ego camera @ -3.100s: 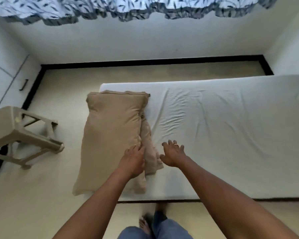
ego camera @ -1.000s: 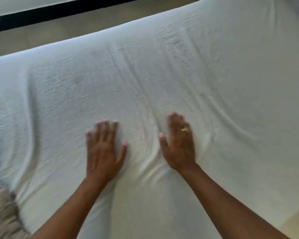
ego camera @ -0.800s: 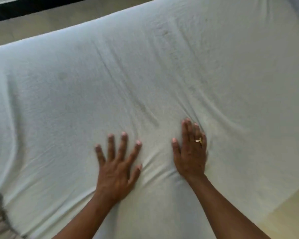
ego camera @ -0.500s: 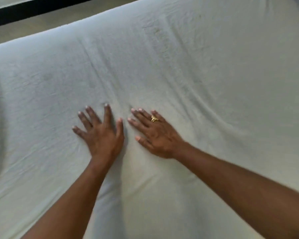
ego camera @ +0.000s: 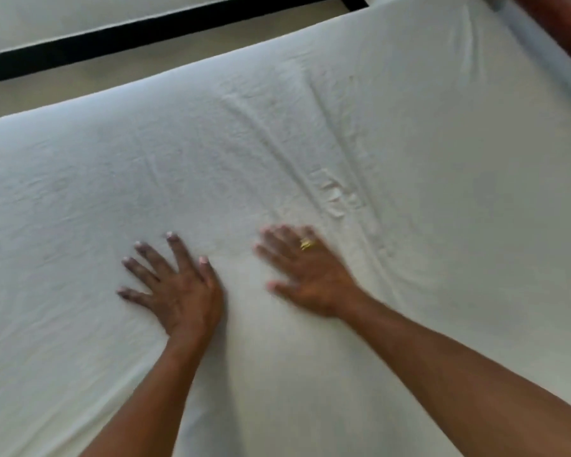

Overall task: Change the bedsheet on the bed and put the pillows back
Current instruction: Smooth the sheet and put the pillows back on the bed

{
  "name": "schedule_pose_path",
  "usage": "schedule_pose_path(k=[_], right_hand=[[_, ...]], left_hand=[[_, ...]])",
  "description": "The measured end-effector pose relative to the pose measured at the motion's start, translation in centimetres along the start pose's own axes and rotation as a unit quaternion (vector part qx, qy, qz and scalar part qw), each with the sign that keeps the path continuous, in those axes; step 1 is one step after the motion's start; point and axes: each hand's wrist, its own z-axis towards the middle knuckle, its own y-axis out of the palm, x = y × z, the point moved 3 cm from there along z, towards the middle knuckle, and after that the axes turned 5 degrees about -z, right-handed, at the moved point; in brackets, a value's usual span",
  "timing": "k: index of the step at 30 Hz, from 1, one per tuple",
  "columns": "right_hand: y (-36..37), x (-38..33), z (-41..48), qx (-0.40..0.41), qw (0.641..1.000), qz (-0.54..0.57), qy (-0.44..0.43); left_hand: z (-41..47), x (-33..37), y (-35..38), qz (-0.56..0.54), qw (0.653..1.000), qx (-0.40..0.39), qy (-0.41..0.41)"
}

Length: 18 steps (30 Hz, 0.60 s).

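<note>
A white bedsheet (ego camera: pixel 426 166) covers the mattress and fills most of the view. My left hand (ego camera: pixel 178 285) lies flat on it with the fingers spread, palm down. To its right, my right hand (ego camera: pixel 307 272), wearing a gold ring, also presses flat on the sheet and looks slightly blurred. A bunch of wrinkles (ego camera: pixel 337 192) runs diagonally just beyond the right hand's fingers. No pillows are in view.
Beyond the bed's far edge lies a strip of beige floor (ego camera: pixel 145 67) with a black skirting line (ego camera: pixel 165 34) under a white wall. A reddish-brown object (ego camera: pixel 554 11) shows at the top right corner, beside a pale fabric fold.
The view left the tan pillows for the middle of the sheet. Over the last second both flat hands have been sliding across it, and in the last half second they moved apart.
</note>
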Motion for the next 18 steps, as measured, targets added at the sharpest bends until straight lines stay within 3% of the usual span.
schedule_pose_path(k=[2,3,5,7,9,10,12,13,14,16,18], right_hand=[[0.0,8.5,-2.9,0.047,0.977,-0.002,0.206],[-0.5,12.2,-4.4,0.032,0.957,-0.021,0.287],[-1.9,15.5,-5.8,-0.008,0.937,-0.023,0.349],[-2.9,13.7,-4.3,0.011,0.938,-0.011,0.346],[-3.0,10.1,-3.2,0.053,0.959,0.008,0.278],[-2.6,8.4,-3.2,0.048,0.978,0.021,0.201],[-1.3,6.9,-4.6,-0.019,0.998,0.024,0.051],[-1.0,9.2,-5.4,-0.022,0.999,0.017,0.034],[-0.7,12.5,-6.1,0.003,0.997,0.017,0.080],[-1.0,20.1,-7.6,0.041,0.963,0.011,0.268],[-1.7,24.4,-8.9,-0.006,0.933,-0.001,0.359]], left_hand=[[-1.2,4.1,1.7,0.012,0.996,-0.019,0.085],[-2.0,6.4,2.5,0.017,0.987,-0.037,0.156],[-2.9,10.8,3.0,0.032,0.954,-0.079,0.288],[-2.3,13.7,2.4,0.032,0.935,-0.086,0.342],[-1.9,15.2,1.6,-0.011,0.956,-0.056,0.288],[-2.0,15.4,1.6,-0.040,0.970,-0.043,0.236],[-2.8,15.4,2.8,-0.044,0.983,-0.054,0.170],[-3.7,15.7,3.8,-0.022,0.982,-0.066,0.177],[-4.6,16.1,4.6,0.001,0.977,-0.074,0.201],[-5.8,16.9,5.6,0.013,0.970,-0.082,0.230],[-6.2,17.8,5.8,0.014,0.967,-0.084,0.241]])
